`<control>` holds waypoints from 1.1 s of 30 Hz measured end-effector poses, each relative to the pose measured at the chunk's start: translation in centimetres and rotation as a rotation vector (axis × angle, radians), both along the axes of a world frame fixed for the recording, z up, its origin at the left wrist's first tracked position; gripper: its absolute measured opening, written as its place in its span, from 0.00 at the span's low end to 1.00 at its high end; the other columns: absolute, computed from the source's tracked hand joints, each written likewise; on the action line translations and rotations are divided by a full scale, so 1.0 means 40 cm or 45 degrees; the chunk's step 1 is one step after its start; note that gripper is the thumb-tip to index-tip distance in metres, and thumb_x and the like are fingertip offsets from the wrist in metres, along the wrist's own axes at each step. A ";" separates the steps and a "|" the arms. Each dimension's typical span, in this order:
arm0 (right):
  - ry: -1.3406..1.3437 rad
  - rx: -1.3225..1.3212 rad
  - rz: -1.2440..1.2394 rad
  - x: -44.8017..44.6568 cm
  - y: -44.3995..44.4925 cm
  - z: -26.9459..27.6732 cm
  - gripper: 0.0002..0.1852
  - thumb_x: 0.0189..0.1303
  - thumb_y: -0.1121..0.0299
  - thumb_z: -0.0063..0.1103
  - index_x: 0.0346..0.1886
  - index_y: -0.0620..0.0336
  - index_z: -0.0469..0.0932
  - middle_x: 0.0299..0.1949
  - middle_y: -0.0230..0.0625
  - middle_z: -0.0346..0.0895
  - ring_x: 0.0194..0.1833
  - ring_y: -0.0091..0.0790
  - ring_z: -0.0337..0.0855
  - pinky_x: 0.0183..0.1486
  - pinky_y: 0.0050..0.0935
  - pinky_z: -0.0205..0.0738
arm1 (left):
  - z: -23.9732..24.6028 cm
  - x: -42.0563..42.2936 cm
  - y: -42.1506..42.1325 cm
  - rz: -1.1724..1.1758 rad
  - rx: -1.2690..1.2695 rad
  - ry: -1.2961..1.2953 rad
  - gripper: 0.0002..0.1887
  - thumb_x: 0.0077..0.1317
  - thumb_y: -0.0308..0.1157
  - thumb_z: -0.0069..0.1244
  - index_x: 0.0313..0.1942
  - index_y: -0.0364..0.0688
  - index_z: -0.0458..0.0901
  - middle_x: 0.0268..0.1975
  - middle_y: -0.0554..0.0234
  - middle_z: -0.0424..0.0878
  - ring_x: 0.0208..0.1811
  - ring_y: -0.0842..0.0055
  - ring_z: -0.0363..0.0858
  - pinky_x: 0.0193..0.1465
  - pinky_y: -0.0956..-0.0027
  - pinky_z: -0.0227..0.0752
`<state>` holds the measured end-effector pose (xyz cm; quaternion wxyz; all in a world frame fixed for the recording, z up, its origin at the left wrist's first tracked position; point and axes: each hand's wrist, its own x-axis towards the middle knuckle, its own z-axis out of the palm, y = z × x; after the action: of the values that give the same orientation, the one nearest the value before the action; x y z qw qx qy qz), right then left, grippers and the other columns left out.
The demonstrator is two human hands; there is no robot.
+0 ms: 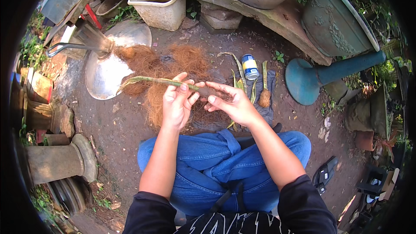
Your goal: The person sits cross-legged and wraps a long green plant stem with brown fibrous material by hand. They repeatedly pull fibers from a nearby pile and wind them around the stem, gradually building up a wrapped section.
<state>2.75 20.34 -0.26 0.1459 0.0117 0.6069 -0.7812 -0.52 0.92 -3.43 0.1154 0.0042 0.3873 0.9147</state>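
Between my hands lies a long, striped green-and-yellow plant leaf [152,80], roughly level, with a dark, soil-covered root end at the right. My left hand [178,104] holds the leaf's middle between thumb and fingers. Around the dirty root end, my right hand [232,102] has its fingers and thumb closed. Brown coconut fibre [188,59] is heaped on the ground beyond and beneath my hands. Right of them rests another leaf cutting with a fibre-wrapped base [265,97], near a blue-and-yellow can [250,67] and several loose leaves [240,66].
A shiny metal pan [104,78] and a handled clear container [96,40] stand at left. A concrete bench [279,18] bears large pots across the back. A blue pedestal [302,81] lies on its side at right. Black sandals [325,174] rest by my right knee.
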 end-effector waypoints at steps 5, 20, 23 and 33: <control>0.025 0.195 -0.024 0.003 -0.008 -0.005 0.22 0.71 0.70 0.67 0.64 0.71 0.78 0.43 0.36 0.88 0.41 0.23 0.88 0.45 0.24 0.84 | -0.005 -0.001 -0.002 -0.026 0.042 0.013 0.17 0.78 0.32 0.51 0.63 0.40 0.71 0.53 0.60 0.84 0.60 0.59 0.86 0.54 0.64 0.88; 0.100 0.170 -0.043 0.002 -0.009 0.003 0.21 0.69 0.69 0.69 0.63 0.66 0.80 0.43 0.34 0.88 0.35 0.20 0.84 0.42 0.23 0.83 | -0.008 0.003 0.006 0.015 -0.053 -0.026 0.09 0.77 0.31 0.53 0.53 0.43 0.76 0.51 0.61 0.83 0.54 0.63 0.88 0.50 0.63 0.90; 0.088 0.146 -0.046 0.003 -0.007 0.005 0.21 0.69 0.70 0.69 0.63 0.67 0.80 0.44 0.35 0.87 0.34 0.20 0.84 0.41 0.23 0.83 | -0.009 0.006 0.009 0.027 -0.064 -0.022 0.08 0.77 0.32 0.53 0.52 0.43 0.76 0.50 0.61 0.83 0.53 0.64 0.89 0.51 0.63 0.90; -0.047 -0.280 0.119 -0.001 0.022 0.015 0.22 0.77 0.66 0.58 0.69 0.69 0.74 0.53 0.42 0.86 0.49 0.31 0.88 0.51 0.31 0.87 | -0.025 -0.002 -0.003 0.041 0.007 0.028 0.08 0.76 0.30 0.54 0.51 0.42 0.77 0.49 0.63 0.84 0.51 0.65 0.89 0.50 0.61 0.90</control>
<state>2.71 21.21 0.35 0.1939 -0.0183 0.5146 -0.8350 -0.60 0.81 -4.41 0.0963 0.0084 0.3859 0.9175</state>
